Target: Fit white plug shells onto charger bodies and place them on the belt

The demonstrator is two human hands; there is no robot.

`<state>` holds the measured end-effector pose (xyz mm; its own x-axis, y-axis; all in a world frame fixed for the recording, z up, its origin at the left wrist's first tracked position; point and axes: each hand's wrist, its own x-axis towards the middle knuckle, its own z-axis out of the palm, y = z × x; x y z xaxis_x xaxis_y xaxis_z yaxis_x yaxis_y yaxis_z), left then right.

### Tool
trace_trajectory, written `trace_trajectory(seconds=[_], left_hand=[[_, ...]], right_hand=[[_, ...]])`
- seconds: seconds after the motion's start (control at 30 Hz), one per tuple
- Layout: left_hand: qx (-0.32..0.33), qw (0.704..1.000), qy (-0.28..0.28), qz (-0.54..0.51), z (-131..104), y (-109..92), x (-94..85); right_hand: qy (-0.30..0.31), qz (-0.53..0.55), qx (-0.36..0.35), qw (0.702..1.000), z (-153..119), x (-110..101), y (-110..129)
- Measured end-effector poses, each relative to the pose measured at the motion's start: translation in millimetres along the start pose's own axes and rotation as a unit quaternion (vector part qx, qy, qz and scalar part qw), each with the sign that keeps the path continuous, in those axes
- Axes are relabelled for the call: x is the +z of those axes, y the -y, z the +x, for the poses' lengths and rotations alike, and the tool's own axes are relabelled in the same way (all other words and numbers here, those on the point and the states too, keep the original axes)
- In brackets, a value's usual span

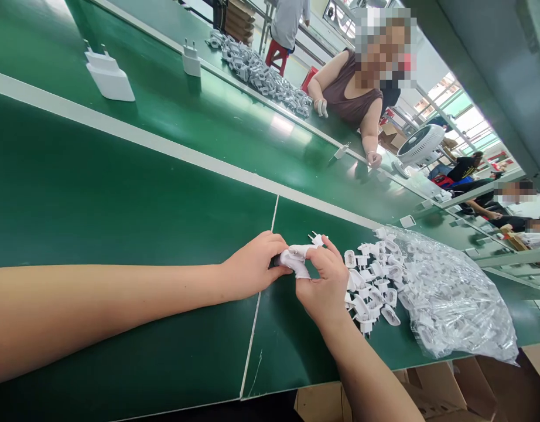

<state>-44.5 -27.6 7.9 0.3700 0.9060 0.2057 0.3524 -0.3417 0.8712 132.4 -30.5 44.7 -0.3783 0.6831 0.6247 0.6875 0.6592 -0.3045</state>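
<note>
My left hand (pixel 257 265) reaches in from the left with its thumb and fingers pinched round a small dark-ended piece, mostly hidden. My right hand (pixel 325 278) meets it from the right, thumb and forefinger closed on a white piece (pixel 291 261); white coverings on the fingertips make its outline hard to tell. Just behind the right hand lies a white two-pin plug (pixel 316 238). To the right is a loose pile of white plug housings (pixel 371 287), beside a clear plastic bag (pixel 458 299) filled with similar parts.
Beyond a pale strip (pixel 164 143), a green lane (pixel 235 140) carries spaced white plugs (pixel 109 75). Across it a person (pixel 353 94) sits near a heap of parts (pixel 261 73) and a fan (pixel 421 143). Cardboard boxes (pixel 325 403) stand below the table's near edge.
</note>
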Motion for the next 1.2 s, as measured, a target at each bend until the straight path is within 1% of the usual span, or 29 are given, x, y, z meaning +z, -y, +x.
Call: trace_trajectory(seconds=[0.13, 0.27, 0.33, 0.43, 0.5, 0.57, 0.6, 0.73, 0.77, 0.83, 0.93, 1.0, 1.1, 1.13, 1.2], left_hand=[[0.009, 1.000, 0.003, 0.003, 0.5, -0.7, -0.9], [0.008, 1.000, -0.005, 0.002, 1.2, -2.7, -1.2], [0.010, 1.000, -0.005, 0.001, 0.9, -3.9, -1.3], [0.015, 1.000, -0.003, -0.005, -1.1, -5.9, -3.1], [0.007, 1.000, -0.010, -0.024, -3.3, -6.9, -5.7], [0.017, 0.999, -0.026, -0.041, -5.7, -6.8, -8.7], [0.038, 0.998, -0.037, -0.043, -6.8, -6.1, -10.0], [0.171, 0.981, -0.087, -0.010, -9.5, -0.7, -12.5], [0.191, 0.977, -0.094, -0.004, -9.7, 0.6, -12.3], [0.209, 0.973, -0.101, 0.003, -9.8, 1.9, -11.6], [0.193, 0.977, -0.091, 0.003, -10.1, 1.1, -11.1], [0.188, 0.978, -0.085, -0.015, -11.0, -0.9, -12.2], [0.188, 0.976, -0.052, -0.094, -13.2, -5.4, -16.6], [0.171, 0.976, -0.031, -0.135, -13.9, -7.2, -18.5], [0.098, 0.971, 0.019, -0.216, -15.0, -10.6, -22.3]], right_hand=[[0.011, 0.019, -0.014, 1.000, 1.1, -0.2, -7.9], [0.020, 0.034, 0.005, 0.999, -2.3, 0.7, -14.1], [0.029, 0.064, 0.042, 0.997, -5.5, 1.3, -14.3], [0.042, 0.139, 0.125, 0.981, -8.8, -1.3, -12.0], [0.038, 0.163, 0.141, 0.976, -8.8, -5.8, -10.2], [0.026, 0.157, 0.110, 0.981, -7.5, -10.4, -8.8], [0.021, 0.150, 0.089, 0.984, -6.7, -12.2, -8.1], [-0.019, 0.127, 0.019, 0.992, -6.1, -14.0, -5.4], [-0.029, 0.118, 0.003, 0.993, -6.6, -13.6, -4.7], [-0.045, 0.103, -0.022, 0.993, -7.9, -12.8, -3.6], [-0.062, 0.088, -0.038, 0.993, -9.4, -12.6, -2.5], [-0.066, 0.076, -0.044, 0.994, -9.4, -13.2, -2.2], [-0.069, 0.059, -0.053, 0.995, -8.8, -14.7, -2.4], [-0.070, 0.055, -0.058, 0.994, -8.7, -15.2, -2.8], [-0.072, 0.050, -0.078, 0.993, -9.3, -15.9, -3.8]])
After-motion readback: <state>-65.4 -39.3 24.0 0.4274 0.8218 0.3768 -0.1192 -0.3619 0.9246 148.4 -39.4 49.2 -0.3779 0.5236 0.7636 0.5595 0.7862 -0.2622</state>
